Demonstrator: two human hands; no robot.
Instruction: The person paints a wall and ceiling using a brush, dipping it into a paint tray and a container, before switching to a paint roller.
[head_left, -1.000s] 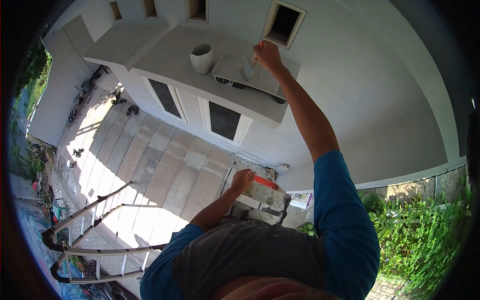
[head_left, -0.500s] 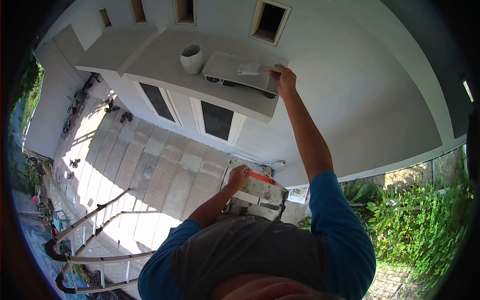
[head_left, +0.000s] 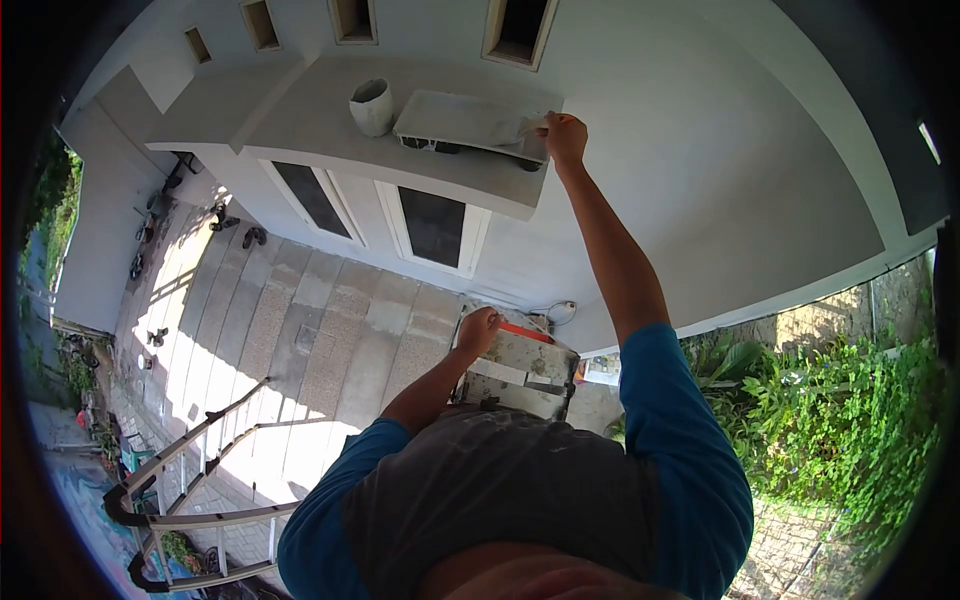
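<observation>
My right hand (head_left: 563, 137) is closed around the handle of a paintbrush (head_left: 533, 126), its head low at the right end of a pale paint tray (head_left: 455, 117). The tray rests on a grey ledge (head_left: 310, 110) along the wall, dark gaps showing beneath its front side. A white, paint-coated container (head_left: 371, 110) stands on the same ledge, just left of the tray. Lower down, my left hand (head_left: 480, 332) is closed at the end of a red bar (head_left: 525, 332), above a paint-spattered stepped platform (head_left: 510, 352) in front of my body.
Below the ledge, two dark-paned windows (head_left: 432, 228) sit in the wall. A metal ladder-like frame (head_left: 210, 519) stands at lower left on the tiled floor (head_left: 330, 315). Shoes (head_left: 254, 237) lie farther off, and green plants (head_left: 840, 430) grow at the right.
My right hand has drawn the brush rightward, from over the tray's middle to its right end. The view has shifted slightly; my left hand stays by the red bar.
</observation>
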